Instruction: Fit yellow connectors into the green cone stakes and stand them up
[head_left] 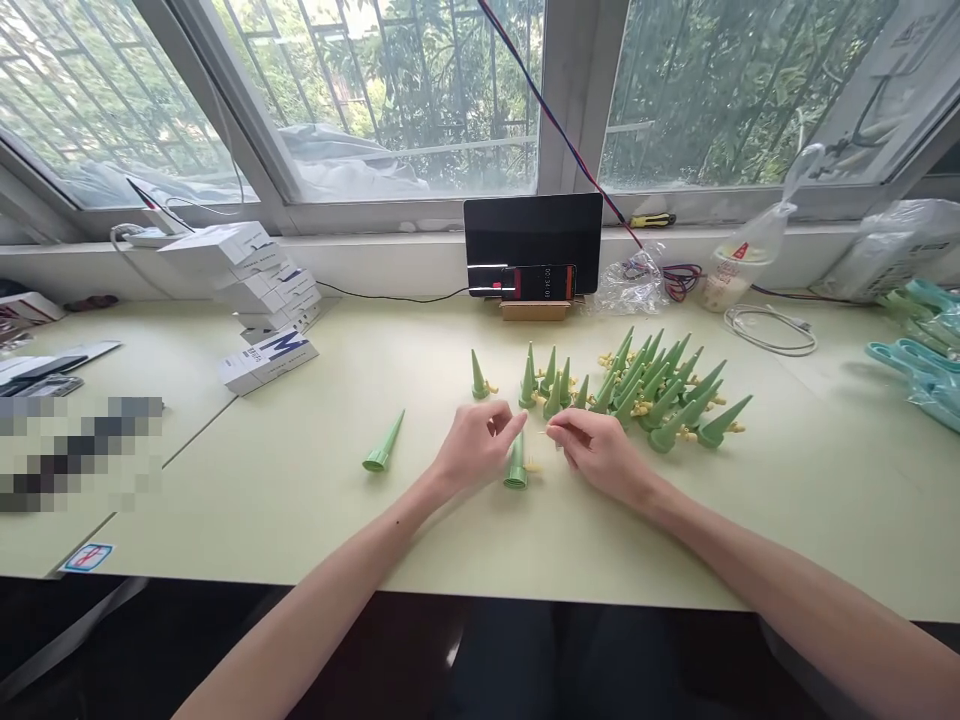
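Observation:
My left hand [480, 440] is closed, its thumb and fingertips at the narrow end of a green plant-watering spike [516, 468]. The wide threaded base of that spike faces me, and a small yellow valve [533, 466] sticks out at its right side. My right hand [596, 450] pinches a tiny pale piece just right of the spike; it is too small to name. Farther left lies a loose green spike [385, 447] with no yellow valve visible. Behind my hands, many more green spikes [660, 385] with yellow valves stand or lean close together.
A tablet [532, 235] with a phone [544, 282] before it rests on a cardboard stand at the window. White boxes [270, 362] are stacked at left. A bagged cup [735, 270], a coiled cable [772, 332] and blue-green plastic items [915, 365] lie at right.

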